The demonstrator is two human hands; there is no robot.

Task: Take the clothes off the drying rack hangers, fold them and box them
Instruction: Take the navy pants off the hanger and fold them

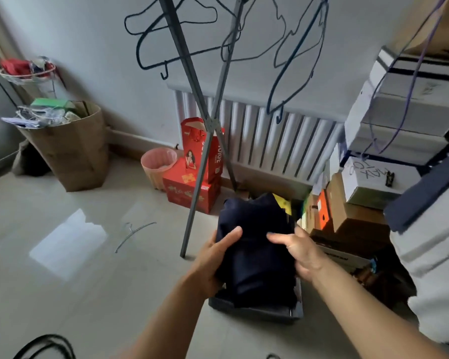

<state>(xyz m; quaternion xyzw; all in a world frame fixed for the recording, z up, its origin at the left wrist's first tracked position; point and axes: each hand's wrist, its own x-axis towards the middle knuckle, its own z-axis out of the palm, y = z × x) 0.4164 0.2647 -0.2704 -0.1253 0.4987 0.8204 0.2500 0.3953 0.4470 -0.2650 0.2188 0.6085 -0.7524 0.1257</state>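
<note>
The left hand (218, 255) and the right hand (298, 250) held the folded dark garment (257, 244) from both sides, fingers curled around its edges, so it stayed folded above the grey box (257, 313).

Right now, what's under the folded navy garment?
A grey box, only its near rim and right wall showing. The folded navy garment, held by left hand and right hand, covers the box's inside, so contents can't be seen.
</note>
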